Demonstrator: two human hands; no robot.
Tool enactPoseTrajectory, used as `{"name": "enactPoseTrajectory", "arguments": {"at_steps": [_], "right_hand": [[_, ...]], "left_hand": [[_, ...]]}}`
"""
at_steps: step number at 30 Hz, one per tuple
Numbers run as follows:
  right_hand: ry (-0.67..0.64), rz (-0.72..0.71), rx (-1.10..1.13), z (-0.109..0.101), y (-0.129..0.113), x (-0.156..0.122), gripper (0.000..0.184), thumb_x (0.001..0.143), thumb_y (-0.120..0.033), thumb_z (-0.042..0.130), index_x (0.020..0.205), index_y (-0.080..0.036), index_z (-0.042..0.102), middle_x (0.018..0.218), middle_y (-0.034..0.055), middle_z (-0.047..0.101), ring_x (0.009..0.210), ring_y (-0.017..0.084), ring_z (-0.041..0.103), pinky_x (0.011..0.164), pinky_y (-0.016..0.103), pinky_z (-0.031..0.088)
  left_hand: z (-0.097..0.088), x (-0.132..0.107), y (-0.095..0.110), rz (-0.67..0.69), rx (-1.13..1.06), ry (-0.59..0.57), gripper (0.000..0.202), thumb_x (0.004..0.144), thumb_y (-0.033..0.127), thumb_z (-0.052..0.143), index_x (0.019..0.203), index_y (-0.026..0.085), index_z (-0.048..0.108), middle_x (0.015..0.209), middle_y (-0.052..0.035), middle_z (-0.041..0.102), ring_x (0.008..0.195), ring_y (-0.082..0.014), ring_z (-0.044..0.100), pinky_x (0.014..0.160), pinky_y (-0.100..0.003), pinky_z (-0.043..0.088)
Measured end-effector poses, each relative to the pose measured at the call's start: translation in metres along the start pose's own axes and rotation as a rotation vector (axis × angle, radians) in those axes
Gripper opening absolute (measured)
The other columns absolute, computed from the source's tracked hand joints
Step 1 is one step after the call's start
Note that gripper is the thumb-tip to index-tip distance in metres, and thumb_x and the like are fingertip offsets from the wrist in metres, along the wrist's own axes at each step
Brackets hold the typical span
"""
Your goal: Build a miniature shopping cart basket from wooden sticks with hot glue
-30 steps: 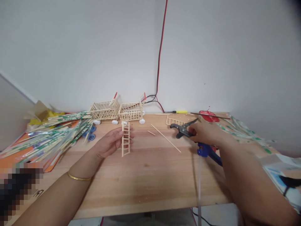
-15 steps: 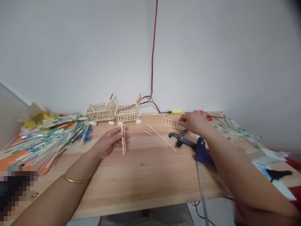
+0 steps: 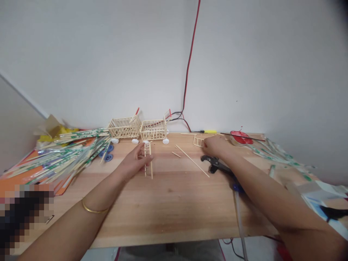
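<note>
My left hand [image 3: 134, 161] pinches a small ladder-shaped stick frame [image 3: 151, 167], held upright over the table between thumb and fingers. Further right, my right hand [image 3: 216, 145] has its fingers curled on a second ladder-shaped stick frame [image 3: 197, 142] lying near the wall; the hand covers that frame's right end. Between the hands lie a long thin stick [image 3: 192, 161] and a short stick piece [image 3: 176, 154]. Just beneath the right forearm are black pliers [image 3: 217, 165] and a blue glue gun [image 3: 237, 187], largely hidden by the arm.
Two wheeled stick carts [image 3: 153, 130] stand against the wall. Bundles of wrapped sticks [image 3: 78, 156] and blue wheels [image 3: 108, 157] lie at left. A yellow marker [image 3: 210, 132], a red round item [image 3: 240, 137] and wrappers [image 3: 288, 157] are at the back right.
My right hand has moved onto the flat ladder frame and hides more of it. My left hand has turned its frame so the rungs face me more. The view has shifted slightly.
</note>
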State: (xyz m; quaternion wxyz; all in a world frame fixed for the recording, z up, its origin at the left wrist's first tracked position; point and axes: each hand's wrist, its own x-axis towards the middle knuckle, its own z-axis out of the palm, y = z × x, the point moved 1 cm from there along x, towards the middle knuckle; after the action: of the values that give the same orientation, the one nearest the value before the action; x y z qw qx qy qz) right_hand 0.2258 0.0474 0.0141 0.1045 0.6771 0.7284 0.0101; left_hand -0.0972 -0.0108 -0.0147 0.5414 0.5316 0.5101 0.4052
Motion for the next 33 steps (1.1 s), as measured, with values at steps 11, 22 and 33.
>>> {"name": "enactPoseTrajectory", "arguments": {"at_steps": [11,22,33], "right_hand": [[-0.017,-0.1,0.127,0.002,0.015,0.013,0.049,0.07,-0.043,0.064,0.111,-0.017,0.061,0.108,0.0124,0.067,0.093,0.025,0.062,0.068,0.027,0.041],[0.041,-0.019,0.174,0.007,0.018,0.014,0.058,0.063,-0.037,0.066,0.114,-0.011,0.057,0.112,0.0196,0.058,0.091,0.028,0.061,0.066,0.029,0.043],[0.282,-0.332,0.75,-0.04,-0.058,-0.077,0.053,0.071,-0.031,0.065,0.12,-0.023,0.046,0.083,0.0007,0.061,0.071,0.016,0.057,0.061,0.025,0.041]], "left_hand": [[0.011,-0.01,0.011,-0.182,-0.382,-0.172,0.062,0.072,0.025,0.073,0.124,0.028,0.04,0.09,-0.0038,0.064,0.079,-0.0243,0.069,0.07,-0.042,0.056],[0.009,-0.004,-0.001,-0.233,-0.309,-0.164,0.036,0.071,0.03,0.075,0.093,0.017,0.049,0.079,-0.0018,0.064,0.073,-0.019,0.069,0.072,-0.036,0.056],[0.016,-0.003,-0.002,-0.163,-0.428,-0.027,0.028,0.06,0.02,0.082,0.073,0.012,0.058,0.071,-0.0026,0.066,0.07,-0.0132,0.065,0.071,-0.026,0.055]]}}
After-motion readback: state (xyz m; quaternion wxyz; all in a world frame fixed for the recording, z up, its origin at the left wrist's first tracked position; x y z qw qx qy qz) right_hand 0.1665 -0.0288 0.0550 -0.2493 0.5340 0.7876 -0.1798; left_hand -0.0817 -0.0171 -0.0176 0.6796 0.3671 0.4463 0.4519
